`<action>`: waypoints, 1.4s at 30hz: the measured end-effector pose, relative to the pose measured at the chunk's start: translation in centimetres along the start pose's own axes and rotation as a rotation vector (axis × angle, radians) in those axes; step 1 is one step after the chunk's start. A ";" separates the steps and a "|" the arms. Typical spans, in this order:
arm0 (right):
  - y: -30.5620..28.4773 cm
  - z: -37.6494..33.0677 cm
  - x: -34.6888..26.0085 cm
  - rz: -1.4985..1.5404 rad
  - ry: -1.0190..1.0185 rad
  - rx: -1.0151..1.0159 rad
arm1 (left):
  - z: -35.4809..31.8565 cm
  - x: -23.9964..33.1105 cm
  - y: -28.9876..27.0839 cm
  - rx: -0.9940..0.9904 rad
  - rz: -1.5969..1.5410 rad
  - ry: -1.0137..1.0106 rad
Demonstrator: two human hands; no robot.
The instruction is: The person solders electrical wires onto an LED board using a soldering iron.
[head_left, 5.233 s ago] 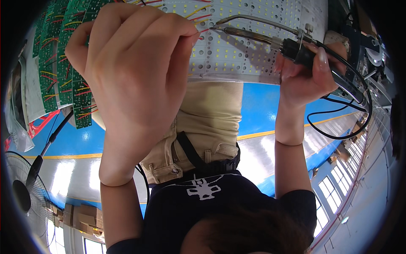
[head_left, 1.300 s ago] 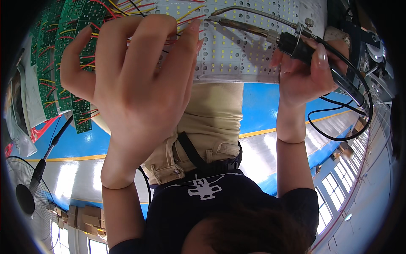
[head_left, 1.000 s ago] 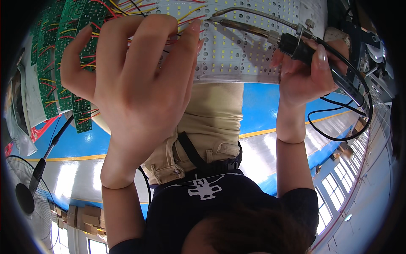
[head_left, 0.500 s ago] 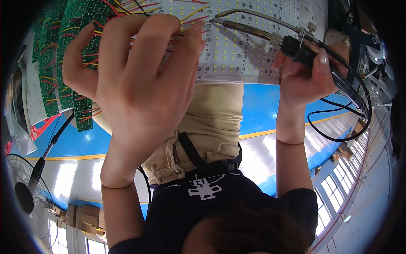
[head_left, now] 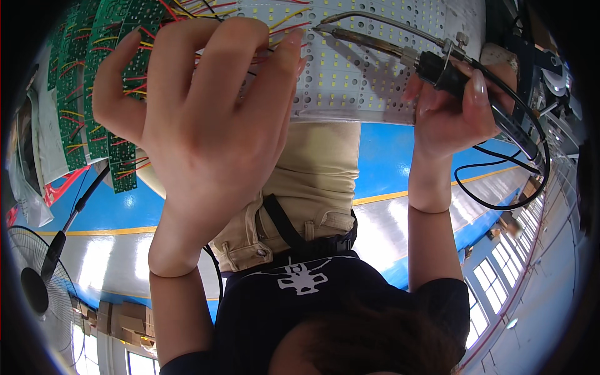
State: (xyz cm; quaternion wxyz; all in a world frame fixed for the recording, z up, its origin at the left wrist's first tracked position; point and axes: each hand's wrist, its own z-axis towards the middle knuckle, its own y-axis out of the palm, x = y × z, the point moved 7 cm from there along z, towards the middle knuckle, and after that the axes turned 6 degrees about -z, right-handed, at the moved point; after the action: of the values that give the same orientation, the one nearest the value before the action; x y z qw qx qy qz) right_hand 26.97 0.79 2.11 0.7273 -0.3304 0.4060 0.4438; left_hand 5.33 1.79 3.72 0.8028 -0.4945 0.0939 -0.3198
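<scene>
My right hand point(head_left: 459, 119) is wrapped around the black handle of a soldering iron point(head_left: 375, 45), whose tip points left. A thin curved metal feed tube point(head_left: 387, 26) is clamped to the iron and ends close beside that tip. To the left, my left hand point(head_left: 209, 112) is bent over the wires, fingers curled and thumb pressed in. A red wire point(head_left: 301, 26) runs out by its thumb tip and ends near the iron's tip. Beneath both hands lies a pale board point(head_left: 350, 106) with rows of small yellow squares and round holes. The left palm hides many wires.
Green circuit boards point(head_left: 119, 125) with red and yellow wires lie side by side at the left. A black cable point(head_left: 481, 203) loops from the iron at the right. A fan point(head_left: 37, 290) stands at lower left. Cardboard boxes point(head_left: 132, 322) sit farther off on the floor.
The soldering iron's tip has shifted very slightly to the right, away from my left thumb. My left hand has barely moved.
</scene>
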 end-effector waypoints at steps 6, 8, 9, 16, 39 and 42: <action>-0.2 0.1 -0.1 0.011 -0.005 -0.008 | -0.1 0.0 0.1 0.009 0.006 0.000; -0.2 0.2 -0.1 0.014 -0.007 -0.010 | -0.1 0.0 0.0 0.015 0.009 0.002; -0.2 0.2 -0.1 0.016 -0.008 -0.011 | -0.1 0.0 0.0 0.014 0.006 0.004; -0.1 0.2 -0.2 0.025 -0.015 -0.019 | -0.1 0.1 0.1 0.022 0.004 0.004; -0.9 0.9 -0.3 0.063 0.062 -0.045 | -0.9 -3.6 -6.1 0.093 -0.243 -0.226; -1.1 0.7 -0.3 0.035 0.001 0.008 | -1.8 -6.9 -7.9 0.155 -0.239 -0.326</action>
State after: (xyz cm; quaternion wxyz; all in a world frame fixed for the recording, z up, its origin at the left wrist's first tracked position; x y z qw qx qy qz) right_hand 28.09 0.89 2.79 0.7204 -0.3208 0.4139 0.4548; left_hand -4.21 2.23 8.43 0.7993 -0.4841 -0.1213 -0.3349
